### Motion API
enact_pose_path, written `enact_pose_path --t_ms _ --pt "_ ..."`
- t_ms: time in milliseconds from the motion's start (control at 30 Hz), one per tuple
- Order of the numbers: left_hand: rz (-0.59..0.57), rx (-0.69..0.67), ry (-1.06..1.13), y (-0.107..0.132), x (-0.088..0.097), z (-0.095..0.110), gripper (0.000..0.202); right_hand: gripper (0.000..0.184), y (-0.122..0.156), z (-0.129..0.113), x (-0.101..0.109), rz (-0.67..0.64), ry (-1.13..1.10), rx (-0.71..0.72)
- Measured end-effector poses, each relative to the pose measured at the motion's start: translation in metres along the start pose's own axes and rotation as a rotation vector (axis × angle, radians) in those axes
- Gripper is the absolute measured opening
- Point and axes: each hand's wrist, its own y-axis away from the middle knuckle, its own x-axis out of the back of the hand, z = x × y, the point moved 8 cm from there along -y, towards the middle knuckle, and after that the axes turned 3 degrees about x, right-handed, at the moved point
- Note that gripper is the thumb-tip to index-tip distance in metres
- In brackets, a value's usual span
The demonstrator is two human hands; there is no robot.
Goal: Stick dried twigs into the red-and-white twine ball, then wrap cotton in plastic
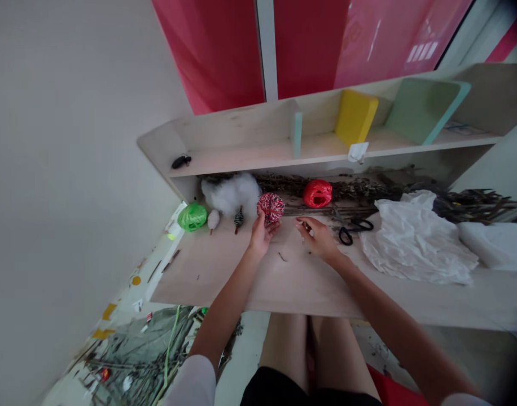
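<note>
My left hand (pixel 262 235) is closed around the lower side of a ball of red and white yarn (pixel 271 206), held up over the desk. To its right, my right hand (pixel 319 239) is pinched. Whatever lies between its fingertips is too small to make out. A short dark bit of twig (pixel 283 257) rests on the desktop below the hands. Left of the yarn ball are a dark striped wrapped piece on a stick (pixel 239 220) and a pale rounded piece on a stick (pixel 213 220). Black-handled scissors (pixel 354 230) lie right of my right hand.
White stuffing (pixel 233 193), a green ball of plastic twine (pixel 192 217) and a red one (pixel 318 194) sit toward the back. Dried twigs (pixel 364 192) lie under the shelf (pixel 241 158). Crumpled white paper (pixel 419 239) covers the right side. More twigs (pixel 135 349) litter the floor.
</note>
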Motion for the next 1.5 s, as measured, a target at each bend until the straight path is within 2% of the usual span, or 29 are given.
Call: enact_pose_path --t_ms 133,233,367,500,567,767,900,1033,1133,1333,1500 --pt "-0.009 -0.037 -0.036 -0.002 0.001 0.001 0.040 0.033 0.000 -0.001 0.012 0.118 -0.050 -0.010" --pt "-0.001 -0.051 -0.080 -0.004 0.002 0.001 0.045 0.032 0.002 -0.006 0.019 0.205 -0.053 0.042" --pt "0.077 -0.066 -0.139 -0.006 0.008 0.003 0.044 0.029 0.003 -0.014 0.031 0.333 -0.046 0.119" --pt "0.117 -0.061 -0.170 -0.004 0.009 0.003 0.044 0.027 0.004 -0.015 0.040 0.432 -0.053 0.112" --pt "0.103 -0.045 -0.151 -0.004 0.008 0.002 0.046 0.028 0.004 -0.014 0.040 0.422 -0.066 0.108" --pt "-0.031 0.067 0.020 0.000 -0.001 -0.001 0.042 0.029 0.001 -0.012 0.022 0.257 -0.079 0.112" --pt "-0.100 0.145 0.074 0.005 -0.008 -0.003 0.047 0.031 0.001 -0.012 0.018 0.232 -0.070 0.107" --pt "-0.128 0.151 0.037 0.008 -0.011 -0.003 0.048 0.030 0.001 -0.009 0.017 0.222 -0.083 0.088" --pt "-0.121 0.143 0.011 0.007 -0.010 -0.004 0.048 0.031 0.001 -0.006 0.019 0.234 -0.101 0.065" --pt "-0.029 0.129 -0.083 0.001 -0.002 -0.006 0.042 0.035 -0.001 -0.001 0.037 0.370 -0.108 0.019" --pt "-0.050 0.161 -0.055 0.002 -0.003 -0.007 0.042 0.039 -0.002 0.005 0.039 0.402 -0.143 -0.018"
